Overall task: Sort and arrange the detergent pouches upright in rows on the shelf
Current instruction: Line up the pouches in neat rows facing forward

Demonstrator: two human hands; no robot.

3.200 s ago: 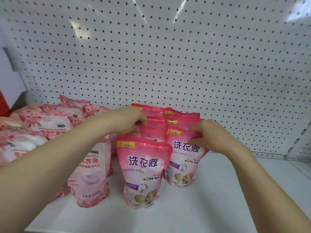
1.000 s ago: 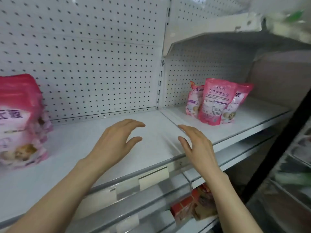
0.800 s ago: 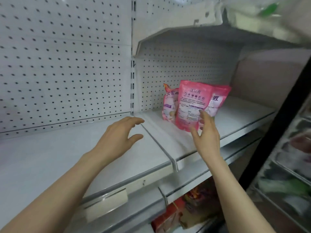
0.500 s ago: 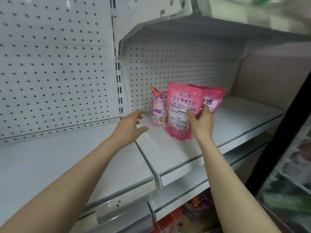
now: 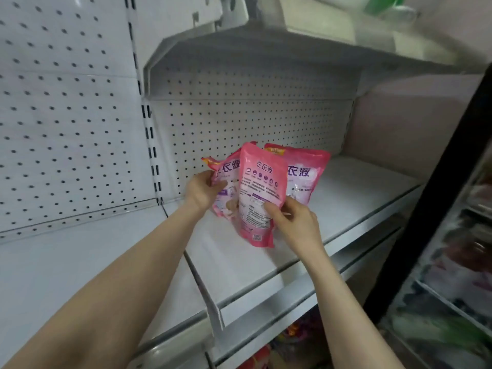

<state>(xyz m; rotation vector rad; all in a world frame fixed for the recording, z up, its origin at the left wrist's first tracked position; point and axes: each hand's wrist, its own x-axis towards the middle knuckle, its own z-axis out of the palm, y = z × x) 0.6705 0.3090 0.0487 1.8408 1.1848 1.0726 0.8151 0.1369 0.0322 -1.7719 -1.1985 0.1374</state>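
Three pink detergent pouches stand together on the right-hand white shelf (image 5: 346, 198). The front pouch (image 5: 259, 187) shows its printed back and leans toward me. My right hand (image 5: 292, 222) holds its lower right edge between thumb and fingers. My left hand (image 5: 201, 191) grips the left pouch (image 5: 226, 179) by its side, thumb across the front. The third pouch (image 5: 303, 174) stands behind on the right, untouched, its front label facing me.
A white pegboard back wall (image 5: 66, 115) runs behind both shelves. An upper shelf (image 5: 266, 49) overhangs the pouches. A black upright post (image 5: 439, 182) stands at the right. Red packages (image 5: 255, 358) lie on the lower level.
I turned from the sorted rows to the right-hand shelf. Both hands reached out to the three pouches; the right took hold of the front pouch first, then the left closed on the left pouch.
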